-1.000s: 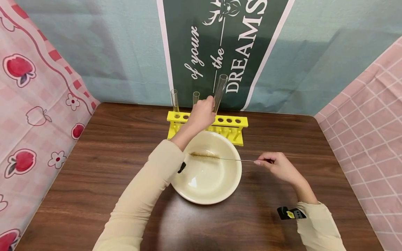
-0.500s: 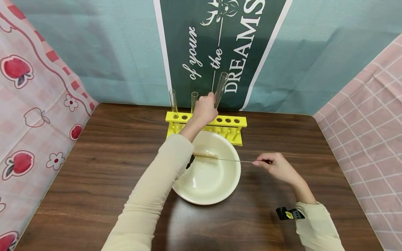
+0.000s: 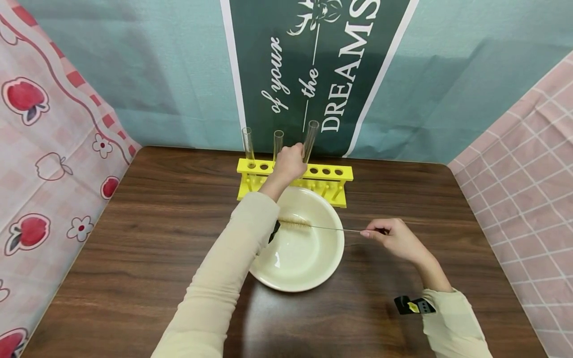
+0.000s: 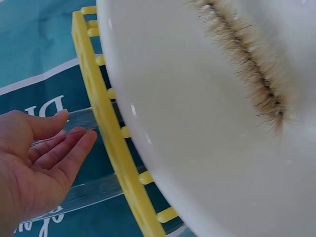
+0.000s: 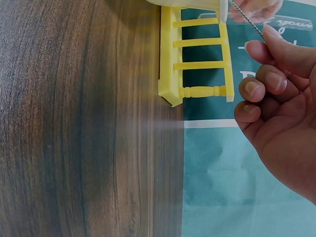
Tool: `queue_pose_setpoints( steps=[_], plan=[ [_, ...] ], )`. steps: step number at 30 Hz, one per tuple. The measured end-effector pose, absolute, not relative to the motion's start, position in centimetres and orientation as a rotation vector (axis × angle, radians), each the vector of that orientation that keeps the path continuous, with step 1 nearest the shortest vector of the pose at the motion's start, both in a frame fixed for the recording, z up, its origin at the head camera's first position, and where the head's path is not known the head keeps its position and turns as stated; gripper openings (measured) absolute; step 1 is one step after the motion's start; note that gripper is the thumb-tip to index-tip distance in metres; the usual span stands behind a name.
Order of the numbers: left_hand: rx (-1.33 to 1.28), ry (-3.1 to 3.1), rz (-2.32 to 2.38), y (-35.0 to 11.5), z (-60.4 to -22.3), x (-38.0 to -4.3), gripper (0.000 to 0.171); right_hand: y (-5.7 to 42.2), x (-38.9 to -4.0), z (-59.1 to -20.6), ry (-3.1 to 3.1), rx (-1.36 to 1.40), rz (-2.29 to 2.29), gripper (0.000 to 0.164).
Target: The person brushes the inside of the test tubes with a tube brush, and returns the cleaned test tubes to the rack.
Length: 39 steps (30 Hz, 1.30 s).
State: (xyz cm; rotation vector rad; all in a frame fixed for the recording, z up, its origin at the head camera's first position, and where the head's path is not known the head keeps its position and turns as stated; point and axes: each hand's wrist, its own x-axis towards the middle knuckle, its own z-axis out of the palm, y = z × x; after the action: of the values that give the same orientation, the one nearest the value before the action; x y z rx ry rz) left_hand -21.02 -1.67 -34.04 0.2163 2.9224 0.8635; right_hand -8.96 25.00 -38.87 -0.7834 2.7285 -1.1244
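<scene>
My left hand (image 3: 290, 162) holds a clear glass test tube (image 3: 311, 138) at the yellow test tube rack (image 3: 344, 173). In the left wrist view, thumb and fingers lie around the tube (image 4: 81, 118), whose lower end meets the rack's top bar. Two more test tubes stand upright in the rack, one at its left end (image 3: 248, 144) and one (image 3: 278, 141) beside my hand. Between thumb and fingertips, my right hand (image 3: 394, 237) pinches the twisted wire handle of a test tube brush (image 3: 296, 223). Its tan bristles are over the cream bowl (image 3: 293, 271), partly hidden by my left sleeve.
The bowl stands directly in front of the rack on the dark wooden table (image 3: 147, 238). Several holes at the rack's right side hold no tubes. A teal cloth (image 3: 192, 89) with lettering hangs behind, with patterned cloths on both sides.
My left hand has come down slightly with the test tube, whose top now sits lower and which stands a little more upright. The right hand and brush have stayed nearly still.
</scene>
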Motion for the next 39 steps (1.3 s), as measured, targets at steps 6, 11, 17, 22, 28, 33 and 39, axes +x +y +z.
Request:
queue_pose_setpoints(
  steps=[6,11,17,22,28,33,39],
  plan=[
    [0.173,2.899,0.855,-1.7,-34.9,-21.2,0.008,24.9,-8.9,-39.1,2.735,-0.789,-1.125,0.013],
    [0.173,2.892,0.826,-1.6,-35.4,-21.3,0.005,24.8,-8.9,-39.2,2.725,-0.796,-1.144,0.013],
    [0.215,2.908,0.726,-1.5,-35.8,-21.4,0.015,24.7,-8.8,-39.2,2.716,-0.798,-1.170,0.012],
    [0.216,2.913,0.686,-1.4,-36.0,-21.3,0.020,24.7,-8.8,-39.2,2.718,-0.793,-1.170,0.013],
    [0.183,2.890,0.719,-1.4,-36.1,-21.1,0.019,24.6,-8.7,-39.2,2.722,-0.775,-1.159,0.013],
    [0.174,2.888,0.738,-1.4,-36.1,-21.0,0.020,24.4,-8.6,-39.2,2.718,-0.769,-1.151,0.012],
    [0.164,2.882,0.744,-1.5,-36.0,-20.9,0.023,24.4,-8.6,-39.3,2.712,-0.757,-1.153,0.011]
  ],
)
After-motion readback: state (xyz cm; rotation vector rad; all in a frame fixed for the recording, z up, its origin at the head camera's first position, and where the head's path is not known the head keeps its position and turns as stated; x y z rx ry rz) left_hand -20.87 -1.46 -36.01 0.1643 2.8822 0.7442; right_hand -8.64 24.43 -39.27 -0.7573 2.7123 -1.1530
